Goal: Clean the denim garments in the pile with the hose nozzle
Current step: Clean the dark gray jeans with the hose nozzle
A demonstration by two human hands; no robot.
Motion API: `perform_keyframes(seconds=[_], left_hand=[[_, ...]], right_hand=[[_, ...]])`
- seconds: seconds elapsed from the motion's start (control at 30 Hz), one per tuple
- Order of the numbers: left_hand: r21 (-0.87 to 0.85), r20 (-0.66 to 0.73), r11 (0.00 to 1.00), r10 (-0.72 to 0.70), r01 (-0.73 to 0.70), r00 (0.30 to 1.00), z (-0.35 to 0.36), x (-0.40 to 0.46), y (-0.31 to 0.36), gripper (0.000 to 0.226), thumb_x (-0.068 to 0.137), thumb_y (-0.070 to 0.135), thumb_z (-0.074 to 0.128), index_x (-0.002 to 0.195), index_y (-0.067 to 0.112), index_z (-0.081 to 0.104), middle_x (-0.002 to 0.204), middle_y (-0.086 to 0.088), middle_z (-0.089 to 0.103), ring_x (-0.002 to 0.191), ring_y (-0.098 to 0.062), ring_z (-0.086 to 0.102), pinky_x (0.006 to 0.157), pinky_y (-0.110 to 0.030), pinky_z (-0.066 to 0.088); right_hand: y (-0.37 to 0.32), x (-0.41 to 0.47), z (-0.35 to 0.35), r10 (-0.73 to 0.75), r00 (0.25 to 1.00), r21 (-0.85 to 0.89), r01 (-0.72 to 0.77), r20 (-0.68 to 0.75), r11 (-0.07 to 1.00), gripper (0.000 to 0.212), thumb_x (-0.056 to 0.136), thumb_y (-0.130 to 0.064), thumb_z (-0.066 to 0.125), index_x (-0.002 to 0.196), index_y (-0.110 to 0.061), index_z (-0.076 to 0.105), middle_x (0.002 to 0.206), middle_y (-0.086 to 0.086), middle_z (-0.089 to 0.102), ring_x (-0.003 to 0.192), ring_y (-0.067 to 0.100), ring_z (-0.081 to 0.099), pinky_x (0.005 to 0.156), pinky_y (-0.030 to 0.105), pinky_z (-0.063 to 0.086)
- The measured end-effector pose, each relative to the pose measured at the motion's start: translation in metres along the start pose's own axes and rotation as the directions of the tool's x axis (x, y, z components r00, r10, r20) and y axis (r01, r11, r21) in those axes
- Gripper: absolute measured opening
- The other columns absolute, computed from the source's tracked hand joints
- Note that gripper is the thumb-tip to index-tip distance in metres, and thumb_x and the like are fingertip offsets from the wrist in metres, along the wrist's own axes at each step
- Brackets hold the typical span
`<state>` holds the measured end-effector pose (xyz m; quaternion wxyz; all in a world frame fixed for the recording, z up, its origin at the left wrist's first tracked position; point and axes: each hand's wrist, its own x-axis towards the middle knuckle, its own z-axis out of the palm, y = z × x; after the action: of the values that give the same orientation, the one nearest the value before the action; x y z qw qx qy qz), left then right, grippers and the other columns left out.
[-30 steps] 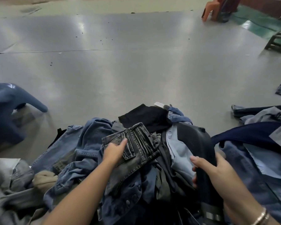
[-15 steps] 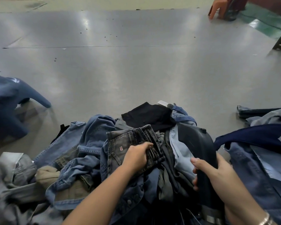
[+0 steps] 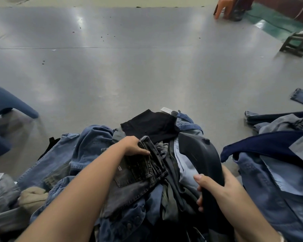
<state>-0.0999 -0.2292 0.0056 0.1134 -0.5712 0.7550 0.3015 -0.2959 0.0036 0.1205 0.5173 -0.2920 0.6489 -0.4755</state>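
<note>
Head: nozzle (image 3: 198, 155) in right grip (image 3: 222, 191) (apparently).

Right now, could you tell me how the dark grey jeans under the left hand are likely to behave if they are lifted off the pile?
The dark grey jeans will probably flop and unfold, since they lie folded and creased. The left hand grips only their top edge, so the rest would likely hang down. They overlap other garments in the pile, so they may drag some along.

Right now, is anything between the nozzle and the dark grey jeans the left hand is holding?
Nothing visible. The nozzle in the right hand sits just right of the grey jeans gripped by the left hand; only pile folds lie between them.
</note>
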Motion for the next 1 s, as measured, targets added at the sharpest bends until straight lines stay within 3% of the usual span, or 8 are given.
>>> perform_keyframes(seconds=[0.07,0.13,0.27,0.37,0.53,0.77,0.9,1.0], left_hand=[[-0.129,0.036,0.990,-0.047,0.051,0.998,-0.017,-0.013,0.005,0.048,0.074,0.060,0.070,0.070,0.013,0.061,0.076,-0.001,0.063,0.071,-0.017,0.061,0.057,-0.023,0.043],[-0.457,0.123,0.878,-0.097,0.143,0.988,-0.038,-0.033,0.008,0.047,0.071,0.054,0.076,0.082,0.009,0.068,0.083,-0.005,0.072,0.075,-0.021,0.068,0.067,-0.026,0.053],[-0.927,0.220,0.314,0.009,0.206,0.975,-0.067,-0.100,0.016,0.051,0.065,0.051,0.073,0.094,0.009,0.075,0.095,-0.012,0.074,0.085,-0.024,0.072,0.075,-0.034,0.057],[-0.995,0.084,-0.048,0.074,0.088,0.994,-0.054,-0.148,0.026,0.030,0.076,0.034,0.064,0.085,0.009,0.079,0.095,-0.010,0.075,0.084,-0.021,0.072,0.066,-0.031,0.058],[-0.903,0.020,-0.427,0.051,0.039,0.999,-0.003,-0.209,0.050,0.031,0.078,0.013,0.055,0.099,-0.002,0.073,0.105,-0.020,0.070,0.089,-0.031,0.071,0.073,-0.041,0.060],[-0.831,-0.132,-0.551,0.063,-0.076,0.989,-0.005,-0.249,0.051,0.036,0.081,0.029,0.056,0.097,0.003,0.076,0.108,-0.016,0.071,0.097,-0.030,0.069,0.073,-0.043,0.058],[-0.781,-0.197,-0.612,0.050,-0.126,0.979,-0.003,-0.261,0.049,0.046,0.066,0.029,0.075,0.103,0.004,0.074,0.114,-0.017,0.068,0.104,-0.032,0.066,0.078,-0.048,0.057],[-0.800,-0.219,-0.578,0.028,-0.163,0.975,-0.006,-0.260,0.048,0.038,0.080,0.032,0.058,0.101,0.007,0.075,0.114,-0.015,0.069,0.104,-0.030,0.067,0.079,-0.044,0.057]], right_hand=[[-0.004,-0.003,-0.002,-0.006,1.000,0.015,0.006,-0.011,1.000,0.018,0.082,-0.016,0.071,0.095,-0.010,0.059,0.056,0.001,0.061,0.046,0.020,0.059,0.044,0.030,0.050],[-0.009,-0.009,-0.005,-0.011,1.000,0.052,0.012,-0.010,0.999,0.019,0.083,-0.017,0.070,0.095,-0.009,0.058,0.057,0.002,0.061,0.047,0.020,0.057,0.043,0.030,0.050],[-0.025,-0.030,-0.009,-0.091,0.996,0.081,0.090,0.001,0.993,0.030,0.072,-0.029,0.074,0.092,-0.013,0.058,0.059,0.004,0.061,0.047,0.023,0.058,0.043,0.029,0.048],[-0.037,-0.044,-0.010,-0.149,0.989,0.096,0.148,0.010,0.984,0.041,0.058,-0.042,0.073,0.088,-0.016,0.060,0.060,0.005,0.061,0.048,0.024,0.059,0.045,0.031,0.050],[-0.049,-0.063,-0.010,-0.160,0.987,0.109,0.158,0.008,0.981,0.033,0.071,-0.033,0.072,0.090,-0.010,0.057,0.059,0.004,0.061,0.046,0.022,0.060,0.043,0.030,0.049],[-0.056,-0.094,0.000,-0.130,0.981,0.113,0.114,0.146,0.987,0.049,0.055,-0.045,0.072,0.088,-0.011,0.059,0.063,0.006,0.062,0.049,0.026,0.059,0.045,0.032,0.051],[-0.059,-0.104,0.007,-0.105,0.969,0.097,0.086,0.222,0.992,0.045,0.062,-0.036,0.078,0.084,-0.003,0.056,0.058,0.012,0.060,0.044,0.025,0.058,0.041,0.030,0.048],[-0.056,-0.106,0.010,-0.066,0.957,0.087,0.043,0.283,0.995,0.038,0.066,-0.028,0.077,0.081,-0.002,0.054,0.058,0.011,0.059,0.042,0.027,0.056,0.039,0.030,0.046]])
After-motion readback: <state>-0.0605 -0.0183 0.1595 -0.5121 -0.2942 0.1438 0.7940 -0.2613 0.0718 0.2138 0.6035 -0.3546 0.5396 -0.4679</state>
